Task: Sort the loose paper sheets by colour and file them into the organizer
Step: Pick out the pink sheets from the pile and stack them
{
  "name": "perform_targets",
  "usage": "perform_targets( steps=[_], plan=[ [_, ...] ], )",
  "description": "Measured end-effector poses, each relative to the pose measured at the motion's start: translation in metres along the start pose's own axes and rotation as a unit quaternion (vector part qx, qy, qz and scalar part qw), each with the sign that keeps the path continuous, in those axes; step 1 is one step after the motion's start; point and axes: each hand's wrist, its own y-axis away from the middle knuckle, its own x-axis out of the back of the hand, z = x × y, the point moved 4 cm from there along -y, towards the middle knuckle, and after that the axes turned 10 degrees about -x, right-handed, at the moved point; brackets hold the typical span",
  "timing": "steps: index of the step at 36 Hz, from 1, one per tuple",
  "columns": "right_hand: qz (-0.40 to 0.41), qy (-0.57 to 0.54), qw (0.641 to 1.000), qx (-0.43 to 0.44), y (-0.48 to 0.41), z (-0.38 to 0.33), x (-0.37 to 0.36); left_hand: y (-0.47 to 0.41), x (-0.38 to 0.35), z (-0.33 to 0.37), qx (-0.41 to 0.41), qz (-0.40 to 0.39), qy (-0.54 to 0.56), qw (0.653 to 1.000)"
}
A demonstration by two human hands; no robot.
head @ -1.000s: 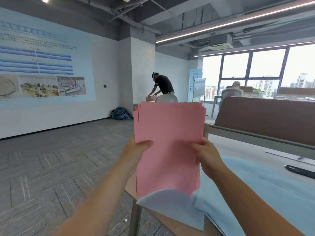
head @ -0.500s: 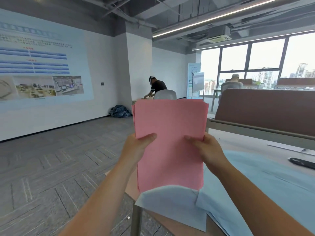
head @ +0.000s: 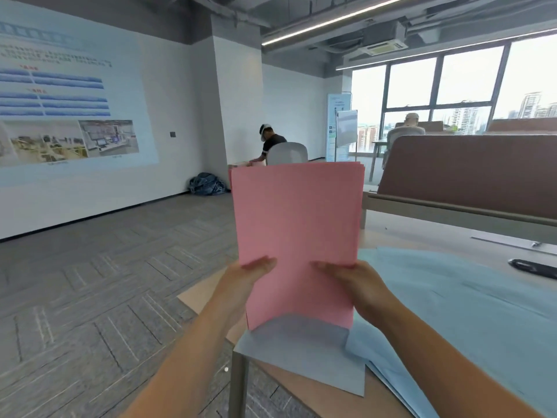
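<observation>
Blue sheets [head: 467, 312] cover the desk [head: 401, 230] corner — open carpet [head: 90, 282] at left. Left hand [head: 250, 276] and right hand [head: 358, 285] pinch the upright pink stack [head: 298, 230].

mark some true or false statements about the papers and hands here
1. The left hand and right hand both grip the pink stack. True.
2. Blue sheets lie on the table. True.
3. The pink stack lies flat on the table. False: it is held upright.
4. The right hand is empty. False: it grips the stack's right edge.
5. A black pen lies on the table at the far right. True.
</observation>
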Motion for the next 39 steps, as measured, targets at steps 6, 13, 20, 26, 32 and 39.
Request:
perform_targets(
  steps=[6, 13, 20, 26, 32, 39],
  plan=[
    [0.027, 0.013, 0.999, -0.017, -0.008, 0.013, 0.000, 0.007, 0.003, -0.020, 0.014, 0.012, -0.030, 0.999],
    [0.048, 0.047, 0.997, -0.037, -0.007, 0.031, 0.000, 0.015, 0.003, -0.032, 0.069, 0.011, 0.011, 0.998],
    [0.078, 0.033, 0.996, -0.024, 0.014, 0.011, 0.001, 0.013, -0.003, -0.008, -0.003, -0.034, -0.070, 0.997],
    [0.150, 0.098, 0.984, -0.016, 0.057, -0.009, 0.034, 0.038, -0.039, 0.019, -0.038, -0.053, -0.050, 0.997],
    [0.225, 0.114, 0.968, 0.006, 0.121, -0.014, 0.100, 0.072, -0.108, 0.029, -0.031, -0.095, -0.044, 0.994],
    [0.319, 0.085, 0.944, -0.015, 0.209, 0.007, 0.200, 0.132, -0.217, 0.034, -0.018, -0.180, -0.050, 0.982]
  ],
)
